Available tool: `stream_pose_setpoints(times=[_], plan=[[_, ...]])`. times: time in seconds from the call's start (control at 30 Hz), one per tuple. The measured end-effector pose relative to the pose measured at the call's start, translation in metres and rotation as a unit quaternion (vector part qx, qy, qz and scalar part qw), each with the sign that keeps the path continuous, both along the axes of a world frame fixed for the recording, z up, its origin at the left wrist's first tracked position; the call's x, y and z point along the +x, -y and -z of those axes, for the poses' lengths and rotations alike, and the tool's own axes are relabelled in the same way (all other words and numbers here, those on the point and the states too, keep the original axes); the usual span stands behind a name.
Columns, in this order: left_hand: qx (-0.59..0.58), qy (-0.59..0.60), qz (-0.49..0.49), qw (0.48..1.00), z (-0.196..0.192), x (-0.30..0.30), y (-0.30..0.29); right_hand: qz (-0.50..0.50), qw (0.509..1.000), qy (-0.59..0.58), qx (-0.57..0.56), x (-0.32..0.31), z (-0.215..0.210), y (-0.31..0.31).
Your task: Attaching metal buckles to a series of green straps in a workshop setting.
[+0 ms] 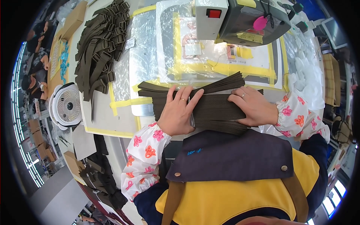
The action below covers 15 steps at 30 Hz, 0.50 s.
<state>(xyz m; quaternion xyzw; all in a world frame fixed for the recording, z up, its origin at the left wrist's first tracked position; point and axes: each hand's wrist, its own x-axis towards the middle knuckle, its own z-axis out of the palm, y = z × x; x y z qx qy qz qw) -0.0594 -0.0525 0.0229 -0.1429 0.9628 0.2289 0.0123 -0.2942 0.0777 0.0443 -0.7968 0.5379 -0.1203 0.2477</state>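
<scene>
A thick stack of dark olive-brown webbing straps (pixel 217 107) lies crosswise in front of me at the table's near edge. My left hand (pixel 180 110) is closed round its left part, fingers over the far side. At the right part, my right hand (pixel 257 107) grips the stack, thumb near its close side and fingers curled over the top. Some straps fan out at the far side, and their ends splay beyond both hands. Just past the stack stands a grey machine (pixel 255 22) with a red switch (pixel 214 14), its light on over the work area.
Straps with metal buckles (pixel 103 48) are heaped at the far left. A white fan (pixel 67 105) stands left of the table. Yellow tape (pixel 221 70) borders plastic-covered sheets beneath the machine. Clear plastic bags (pixel 303 60) lie at the right; more dark straps (pixel 101 176) hang at lower left.
</scene>
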Motion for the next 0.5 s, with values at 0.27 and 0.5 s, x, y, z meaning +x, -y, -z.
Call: stream_pose_setpoints(times=[0.27, 0.5], plan=[[-0.03, 0.055, -0.003, 0.998, 0.017, 0.004, 0.001, 0.011, 0.999, 0.038, -0.008, -0.023, 0.042, -0.026], [0.039, 0.02, -0.025, 0.999, 0.0, -0.006, 0.009, 0.051, 0.991, 0.054, -0.113, -0.038, 0.032, 0.013]])
